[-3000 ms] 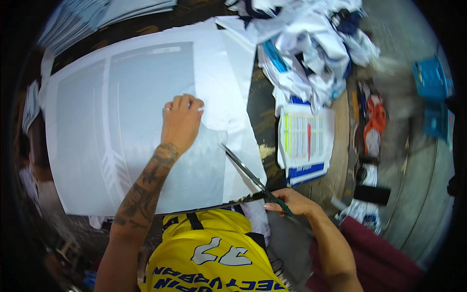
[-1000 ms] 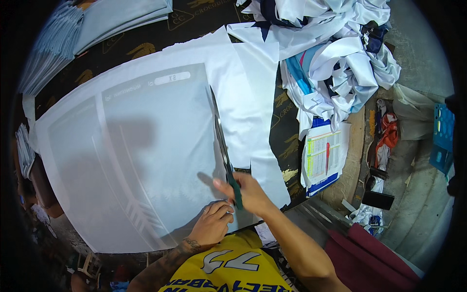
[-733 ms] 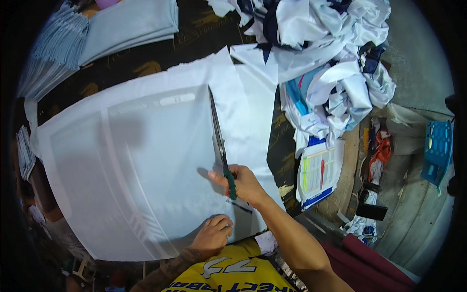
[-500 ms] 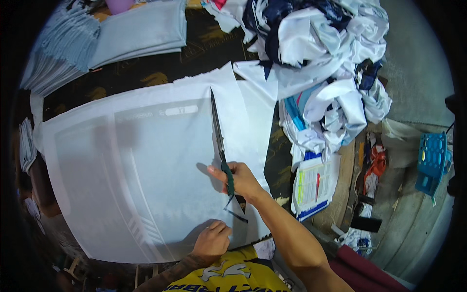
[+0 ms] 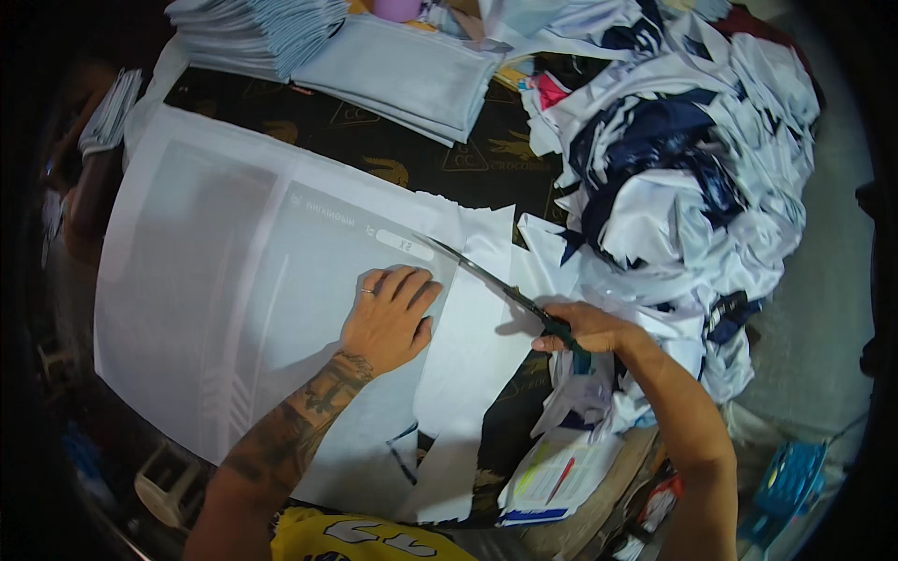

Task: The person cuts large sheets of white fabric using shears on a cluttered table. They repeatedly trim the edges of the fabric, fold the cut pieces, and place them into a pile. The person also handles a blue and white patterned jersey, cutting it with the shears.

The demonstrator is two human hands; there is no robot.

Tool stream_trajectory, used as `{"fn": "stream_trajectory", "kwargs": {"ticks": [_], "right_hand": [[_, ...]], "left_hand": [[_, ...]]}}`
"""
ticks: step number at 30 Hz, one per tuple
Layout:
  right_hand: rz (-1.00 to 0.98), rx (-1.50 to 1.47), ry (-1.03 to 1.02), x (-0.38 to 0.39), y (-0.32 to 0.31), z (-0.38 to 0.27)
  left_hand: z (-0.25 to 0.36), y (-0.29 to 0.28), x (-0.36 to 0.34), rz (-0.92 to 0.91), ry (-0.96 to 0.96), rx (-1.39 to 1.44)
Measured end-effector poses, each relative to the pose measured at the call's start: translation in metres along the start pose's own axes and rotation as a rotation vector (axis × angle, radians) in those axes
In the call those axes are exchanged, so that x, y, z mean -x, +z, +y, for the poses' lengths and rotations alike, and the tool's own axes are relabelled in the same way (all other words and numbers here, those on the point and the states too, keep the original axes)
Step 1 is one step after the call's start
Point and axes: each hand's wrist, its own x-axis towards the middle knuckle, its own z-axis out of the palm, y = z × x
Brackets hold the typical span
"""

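A wide white fabric sheet [image 5: 281,234] with a pale grey printed panel lies across the table. My left hand [image 5: 391,313] rests palm down on it, fingers spread and pressing on the cloth, holding nothing. In my right hand [image 5: 589,329] is a pair of long scissors [image 5: 491,283] with dark green handles, gripped to the right of the sheet. Their blades point left across the cloth, near the printed panel's far right corner. Beside the panel, a white margin [image 5: 468,365] of cloth runs along its right side, parted from it near the front edge.
A large heap of white and navy cloth [image 5: 697,178] fills the right side. Folded pale stacks [image 5: 402,75] lie at the back on the dark tabletop [image 5: 365,164]. Papers with a red pen [image 5: 563,477] sit at the front right. A blue plastic basket [image 5: 790,486] stands beyond them.
My left hand has moved from the sheet's front edge forward onto its middle, opening flat. My right hand has carried the scissors rightward, tilting the blades to the left. The view has turned.
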Motion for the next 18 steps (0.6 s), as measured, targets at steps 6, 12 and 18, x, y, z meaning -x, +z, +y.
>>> {"fn": "stream_trajectory", "kwargs": {"ticks": [6, 12, 18], "right_hand": [[-0.144, 0.283, -0.027, -0.045, -0.061, -0.008], [-0.119, 0.22, -0.015, -0.048, -0.062, -0.009], [-0.082, 0.205, -0.008, -0.054, -0.055, -0.034]], "left_hand": [[0.002, -0.001, -0.005, -0.027, -0.008, -0.096], [0.002, 0.0, -0.003, -0.019, 0.001, -0.115], [0.002, -0.002, -0.004, -0.01, 0.005, -0.091]]}}
